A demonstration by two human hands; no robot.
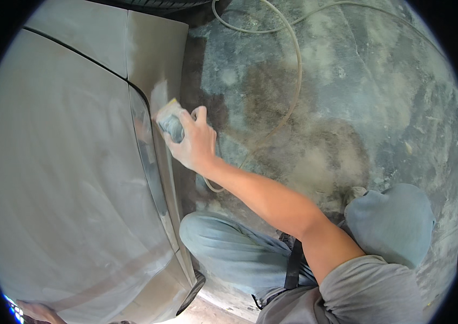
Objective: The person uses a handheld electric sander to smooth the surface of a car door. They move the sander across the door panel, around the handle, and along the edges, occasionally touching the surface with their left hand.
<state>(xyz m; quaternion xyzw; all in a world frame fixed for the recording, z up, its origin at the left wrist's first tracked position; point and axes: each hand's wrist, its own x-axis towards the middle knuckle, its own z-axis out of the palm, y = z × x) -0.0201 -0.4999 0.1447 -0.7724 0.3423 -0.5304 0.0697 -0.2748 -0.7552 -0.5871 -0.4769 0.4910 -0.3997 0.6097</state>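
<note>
My right hand (pixel 197 141) is closed around a dust-covered sander (pixel 170 125), thumb on the near side and fingers over the far side. A yellow edge shows along the sander's pad, which sits against the lower side of a grey car body panel (pixel 157 97), just past the end of a door gap. Pale dust coats my fingers. At the lower left rim of the view, my left hand (pixel 39 311) lies on the broad grey door panel (pixel 72 178); its fingers look stretched out, though partly cut off.
A pale hose (pixel 298 65) loops over the dusty, stained concrete floor (pixel 320 156) and passes behind my right forearm. A dark tyre (pixel 169 4) is at the top edge. My bent knees in blue trousers (pixel 234 248) are close to the car's sill (pixel 177 216).
</note>
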